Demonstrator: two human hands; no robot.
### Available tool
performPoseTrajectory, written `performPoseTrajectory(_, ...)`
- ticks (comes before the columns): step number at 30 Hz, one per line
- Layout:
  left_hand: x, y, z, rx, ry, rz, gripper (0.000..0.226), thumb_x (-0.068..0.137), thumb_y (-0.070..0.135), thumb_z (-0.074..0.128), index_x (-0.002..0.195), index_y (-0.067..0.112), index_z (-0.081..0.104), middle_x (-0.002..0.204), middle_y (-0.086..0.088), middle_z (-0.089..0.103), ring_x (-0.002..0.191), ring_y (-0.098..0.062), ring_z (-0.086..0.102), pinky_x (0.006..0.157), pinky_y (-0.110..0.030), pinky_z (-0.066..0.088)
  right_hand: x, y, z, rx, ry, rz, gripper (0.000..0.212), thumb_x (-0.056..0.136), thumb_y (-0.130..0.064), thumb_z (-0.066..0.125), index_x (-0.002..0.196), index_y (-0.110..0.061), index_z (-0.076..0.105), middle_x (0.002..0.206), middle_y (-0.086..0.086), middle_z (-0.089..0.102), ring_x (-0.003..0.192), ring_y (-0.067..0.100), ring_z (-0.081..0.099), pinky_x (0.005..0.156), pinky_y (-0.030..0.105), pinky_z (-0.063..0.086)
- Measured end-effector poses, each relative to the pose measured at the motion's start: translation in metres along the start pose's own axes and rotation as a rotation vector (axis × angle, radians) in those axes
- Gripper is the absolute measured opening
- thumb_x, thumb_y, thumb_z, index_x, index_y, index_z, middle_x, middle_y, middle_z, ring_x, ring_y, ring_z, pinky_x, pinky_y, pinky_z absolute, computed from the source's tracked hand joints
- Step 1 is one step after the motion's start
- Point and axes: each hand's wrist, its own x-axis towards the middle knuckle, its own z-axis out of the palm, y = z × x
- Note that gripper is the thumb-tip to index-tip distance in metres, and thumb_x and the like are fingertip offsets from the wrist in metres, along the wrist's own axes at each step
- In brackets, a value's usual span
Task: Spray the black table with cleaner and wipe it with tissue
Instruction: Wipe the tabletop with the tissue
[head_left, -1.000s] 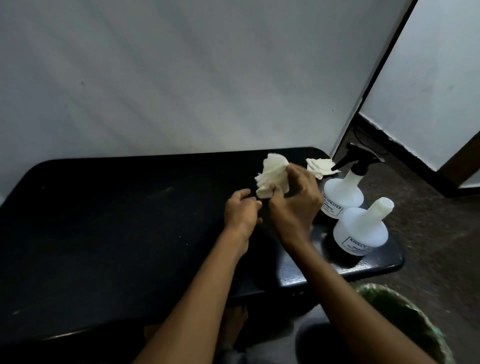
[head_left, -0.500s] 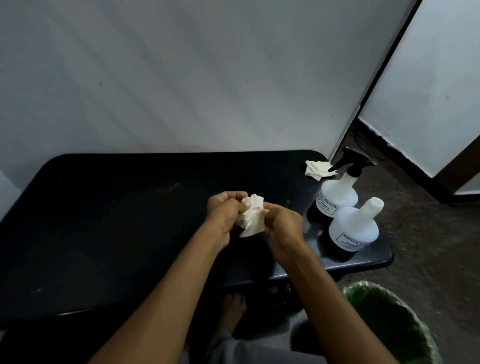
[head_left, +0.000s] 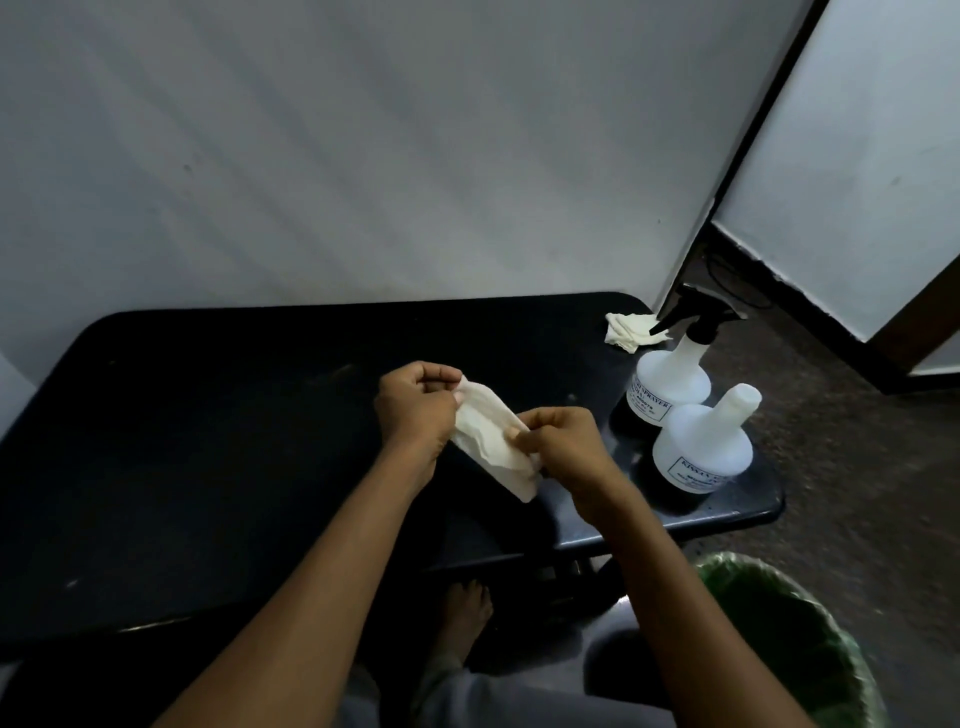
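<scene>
A cream tissue (head_left: 491, 439) is stretched between my two hands above the middle of the black table (head_left: 208, 441). My left hand (head_left: 415, 410) pinches its upper left end and my right hand (head_left: 563, 447) pinches its lower right side. A white spray bottle with a black trigger head (head_left: 672, 376) stands at the table's right end. In front of it stands a second white bottle without a head (head_left: 704, 449). Another crumpled tissue (head_left: 628, 332) lies at the far right corner.
A bin lined with a green bag (head_left: 795, 639) stands on the floor at the lower right. A grey wall runs behind the table, and a dark door frame (head_left: 737, 171) rises at the right. My bare foot (head_left: 465, 618) shows under the table's front edge.
My right hand carried the tissue from the far right toward the table's middle. Both hands took hold of it and now pull it open from a crumpled wad into a longer strip.
</scene>
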Motion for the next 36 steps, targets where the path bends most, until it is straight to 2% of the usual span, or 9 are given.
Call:
performPoseTrajectory(5, 0.003, -0.004, 0.005, 0.023, -0.074, 0.06, 0.041, 0.075, -0.019, 0.06, 0.073, 0.021, 0.071, 0.078, -0.001, 0.073, 0.076, -0.013, 0.07, 0.06, -0.019, 0.052, -0.005, -0.003, -0.011, -0.223, 0.287, -0.244, 0.013, 0.089, -0.015, 0.073, 0.086, -0.024, 0.082, 0.076, -0.007, 0.077, 0.065, 0.002, 0.07, 0.055, 0.014, 0.051)
performPoseTrajectory(7, 0.005, -0.005, 0.003, 0.049, -0.114, 0.088, 0.043, 0.075, -0.019, 0.06, 0.075, 0.023, 0.071, 0.082, -0.001, 0.074, 0.081, -0.014, 0.071, 0.066, -0.023, 0.056, -0.013, -0.008, -0.013, -0.398, 0.401, -0.309, 0.013, 0.086, -0.025, 0.073, 0.094, -0.026, 0.083, 0.081, -0.008, 0.078, 0.069, 0.005, 0.071, 0.062, 0.021, 0.055)
performPoseTrajectory(11, 0.009, -0.014, -0.018, 0.249, -0.113, 0.171, 0.045, 0.078, -0.015, 0.056, 0.075, 0.029, 0.067, 0.087, 0.002, 0.072, 0.086, -0.013, 0.069, 0.081, -0.029, 0.056, -0.035, -0.002, -0.012, -0.752, 0.18, -0.21, 0.038, 0.074, -0.057, 0.068, 0.097, -0.028, 0.08, 0.09, -0.009, 0.079, 0.084, 0.014, 0.072, 0.078, 0.032, 0.058)
performPoseTrajectory(14, 0.014, -0.022, -0.047, 0.407, -0.098, 0.232, 0.044, 0.081, -0.012, 0.055, 0.077, 0.03, 0.066, 0.088, 0.007, 0.07, 0.085, -0.007, 0.067, 0.079, -0.023, 0.054, -0.034, 0.01, -0.005, -0.76, 0.211, -0.287, 0.022, 0.084, -0.031, 0.066, 0.097, -0.021, 0.08, 0.095, -0.005, 0.079, 0.091, 0.018, 0.073, 0.079, 0.034, 0.059)
performPoseTrajectory(17, 0.018, -0.036, -0.085, 0.514, -0.076, 0.27, 0.04, 0.085, -0.009, 0.053, 0.088, 0.029, 0.065, 0.096, 0.008, 0.066, 0.089, -0.002, 0.061, 0.073, -0.015, 0.044, -0.021, 0.022, -0.002, -0.735, 0.19, -0.397, 0.032, 0.092, -0.012, 0.058, 0.116, -0.018, 0.076, 0.12, 0.0, 0.075, 0.115, 0.023, 0.066, 0.095, 0.033, 0.053)
performPoseTrajectory(22, 0.019, -0.069, -0.151, 0.596, 0.02, 0.348, 0.033, 0.092, 0.0, 0.055, 0.116, 0.023, 0.061, 0.126, 0.0, 0.056, 0.115, -0.017, 0.057, 0.093, -0.034, 0.05, -0.004, 0.059, 0.021, -0.912, -0.128, -0.461, 0.055, 0.111, -0.035, 0.035, 0.162, -0.017, 0.027, 0.172, 0.0, 0.018, 0.16, 0.012, 0.01, 0.127, 0.028, 0.002)
performPoseTrajectory(24, 0.018, -0.08, -0.172, 0.604, 0.04, 0.363, 0.038, 0.093, 0.005, 0.055, 0.129, 0.02, 0.055, 0.138, -0.001, 0.05, 0.128, -0.019, 0.049, 0.106, -0.042, 0.044, 0.003, 0.069, 0.035, -1.071, -0.102, -0.413, 0.066, 0.108, -0.051, 0.018, 0.165, -0.019, 0.007, 0.173, -0.004, -0.003, 0.159, 0.009, -0.009, 0.129, 0.033, -0.006)
performPoseTrajectory(28, 0.018, -0.094, -0.201, 0.569, 0.045, 0.371, 0.049, 0.097, 0.011, 0.052, 0.144, 0.017, 0.044, 0.152, -0.001, 0.04, 0.14, -0.014, 0.036, 0.112, -0.03, 0.028, 0.014, 0.065, 0.067, -1.062, 0.054, -0.251, 0.089, 0.093, -0.072, -0.002, 0.164, -0.018, -0.007, 0.171, -0.001, -0.018, 0.156, 0.011, -0.021, 0.127, 0.038, -0.014)
performPoseTrajectory(36, 0.025, -0.099, -0.224, 0.487, 0.092, 0.332, 0.046, 0.101, 0.014, 0.044, 0.147, 0.013, 0.041, 0.152, -0.004, 0.04, 0.14, -0.016, 0.037, 0.116, -0.037, 0.03, 0.037, 0.022, 0.202, -0.967, 0.124, -0.154, 0.087, 0.101, -0.066, 0.009, 0.163, -0.007, -0.002, 0.173, 0.014, -0.009, 0.16, 0.024, -0.013, 0.129, 0.045, -0.009)
